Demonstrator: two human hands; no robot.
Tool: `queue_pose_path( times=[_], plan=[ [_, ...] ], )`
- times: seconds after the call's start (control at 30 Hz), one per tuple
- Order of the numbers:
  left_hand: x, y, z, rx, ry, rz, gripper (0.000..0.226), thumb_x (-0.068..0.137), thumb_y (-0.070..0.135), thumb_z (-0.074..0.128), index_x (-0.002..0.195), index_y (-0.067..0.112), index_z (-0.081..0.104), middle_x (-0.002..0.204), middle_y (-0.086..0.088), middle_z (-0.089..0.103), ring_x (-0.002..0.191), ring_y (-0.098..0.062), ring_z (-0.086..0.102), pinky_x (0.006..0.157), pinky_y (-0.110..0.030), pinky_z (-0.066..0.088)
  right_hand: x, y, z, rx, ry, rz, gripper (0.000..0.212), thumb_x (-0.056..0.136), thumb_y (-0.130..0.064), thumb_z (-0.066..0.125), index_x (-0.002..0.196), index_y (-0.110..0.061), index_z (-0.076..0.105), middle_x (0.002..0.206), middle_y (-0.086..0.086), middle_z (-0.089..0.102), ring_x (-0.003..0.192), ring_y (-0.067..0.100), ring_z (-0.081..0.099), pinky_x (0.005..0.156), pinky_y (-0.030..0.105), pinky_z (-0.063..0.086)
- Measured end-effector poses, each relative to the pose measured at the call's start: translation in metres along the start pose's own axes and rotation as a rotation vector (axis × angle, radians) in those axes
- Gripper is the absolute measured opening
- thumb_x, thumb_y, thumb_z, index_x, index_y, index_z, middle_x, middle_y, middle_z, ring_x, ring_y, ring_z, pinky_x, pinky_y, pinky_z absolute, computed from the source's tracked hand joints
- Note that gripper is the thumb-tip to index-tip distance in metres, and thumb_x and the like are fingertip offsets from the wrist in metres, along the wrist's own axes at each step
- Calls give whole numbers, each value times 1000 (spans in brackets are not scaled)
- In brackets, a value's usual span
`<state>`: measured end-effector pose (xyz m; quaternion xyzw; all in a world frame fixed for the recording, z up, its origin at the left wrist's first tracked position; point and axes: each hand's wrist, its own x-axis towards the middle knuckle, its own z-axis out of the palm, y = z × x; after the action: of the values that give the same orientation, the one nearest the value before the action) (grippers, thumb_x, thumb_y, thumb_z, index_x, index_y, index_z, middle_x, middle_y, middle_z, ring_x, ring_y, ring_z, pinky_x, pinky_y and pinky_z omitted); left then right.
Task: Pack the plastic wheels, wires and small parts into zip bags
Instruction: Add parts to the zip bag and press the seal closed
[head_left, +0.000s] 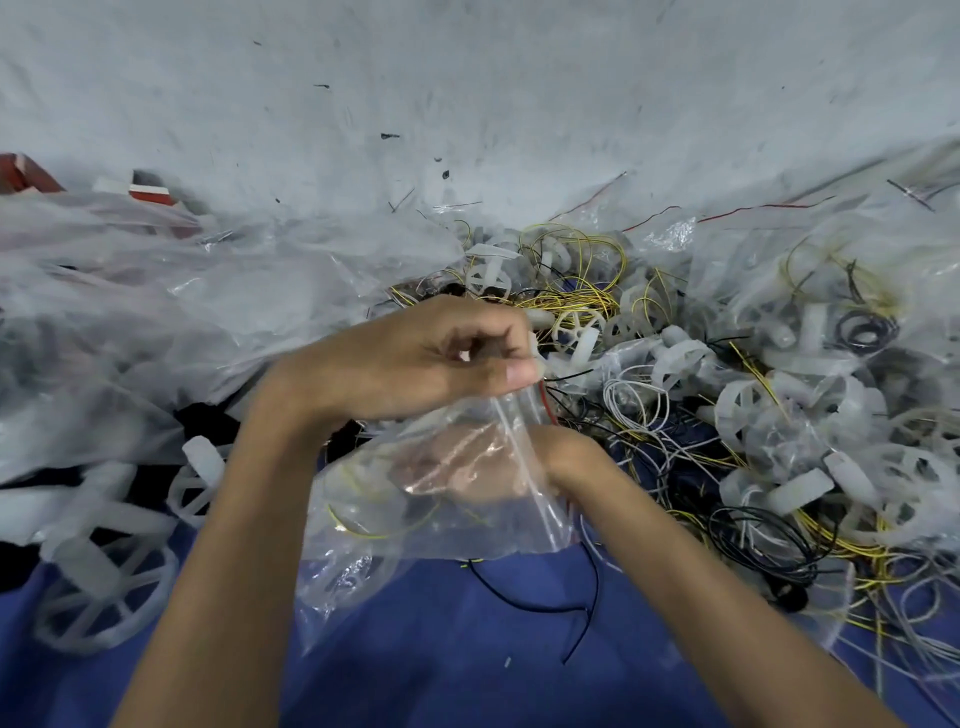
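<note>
Pinching the bag (415, 530) mouth: left hand (415, 353), fingers curled, thumb clamped on the rim. Right hand (467, 465) is inside the bag, blurred through plastic, grip unclear. Bag is over blue cloth (467, 654); wheels (748, 410) and wires (576, 299) are piled just right.

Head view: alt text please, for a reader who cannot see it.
The left hand pinches the mouth of a clear zip bag while the right hand shows through its plastic. Beyond lies a heap of white wheels, tangled wires and more bags on blue cloth.
</note>
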<state>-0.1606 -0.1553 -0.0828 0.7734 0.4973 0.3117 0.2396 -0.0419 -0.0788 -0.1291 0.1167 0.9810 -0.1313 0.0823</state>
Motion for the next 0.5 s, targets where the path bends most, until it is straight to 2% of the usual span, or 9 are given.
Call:
queue_pose_path(
  times=[0.03, 0.1, 0.13, 0.2, 0.27, 0.33, 0.37, 0.43, 0.5],
  plan=[
    [-3, -2, -3, 8, -23, -37, 28, 92, 27, 52, 71, 8, 51, 61, 5, 37, 55, 0, 34, 55, -7, 31, -2, 4, 2, -54, -18, -47, 37, 98, -13, 39, 130, 6, 42, 137, 20, 44, 119, 26, 45, 95, 24, 29],
    [-9, -7, -9, 35, -66, -118, 26, 86, 31, 53, 69, 13, 52, 60, 9, 40, 56, -2, 35, 54, -11, 31, -3, 3, -1, 120, -95, 71, 38, 96, -20, 46, 127, 3, 47, 129, 17, 52, 116, 28, 50, 94, 27, 34],
    [-11, -9, -11, 50, -84, -156, 23, 84, 33, 53, 68, 15, 53, 59, 9, 40, 56, -3, 35, 54, -15, 31, -1, 3, -3, 178, -98, 97, 35, 96, -19, 48, 122, 3, 51, 120, 16, 57, 109, 26, 54, 87, 26, 37],
    [-14, -14, -14, 65, -106, -226, 22, 82, 35, 55, 67, 20, 53, 57, 10, 41, 54, -3, 36, 53, -17, 31, -4, 7, -9, 226, -19, -14, 23, 94, -11, 49, 109, -1, 63, 95, 11, 64, 82, 13, 58, 68, 23, 41],
    [-16, -17, -15, 82, -112, -270, 22, 80, 37, 56, 65, 20, 54, 54, 11, 40, 51, -1, 35, 51, -14, 29, -12, 24, -18, 490, 113, -47, 17, 92, -8, 53, 99, -10, 69, 83, -2, 70, 63, 1, 62, 57, 12, 45],
    [-17, -19, -16, 125, -109, -303, 24, 77, 42, 56, 65, 21, 56, 54, 12, 41, 50, -1, 37, 51, -12, 30, -19, 49, -25, 727, 390, -20, 15, 89, -8, 58, 89, -18, 69, 75, -7, 72, 54, 3, 63, 49, 14, 46],
    [-18, -20, -17, 145, -107, -317, 25, 76, 44, 56, 65, 22, 57, 54, 12, 43, 51, -1, 38, 52, -11, 31, -18, 64, -24, 770, 562, 27, 16, 87, -6, 60, 86, -19, 69, 72, -7, 71, 53, 4, 62, 49, 16, 46],
    [-20, -22, -19, 162, -100, -339, 26, 74, 47, 56, 64, 24, 58, 55, 12, 45, 51, -1, 40, 52, -11, 32, -3, 89, -18, 710, 821, 206, 16, 85, -4, 64, 84, -20, 69, 77, -8, 71, 62, 3, 62, 61, 19, 51],
    [-21, -24, -20, 171, -91, -354, 25, 72, 50, 56, 62, 27, 59, 55, 13, 45, 51, -1, 40, 52, -11, 32, 19, 104, -5, 481, 808, 389, 13, 86, -10, 64, 97, -14, 69, 96, 1, 70, 78, 5, 62, 75, 13, 49]
  ],
)
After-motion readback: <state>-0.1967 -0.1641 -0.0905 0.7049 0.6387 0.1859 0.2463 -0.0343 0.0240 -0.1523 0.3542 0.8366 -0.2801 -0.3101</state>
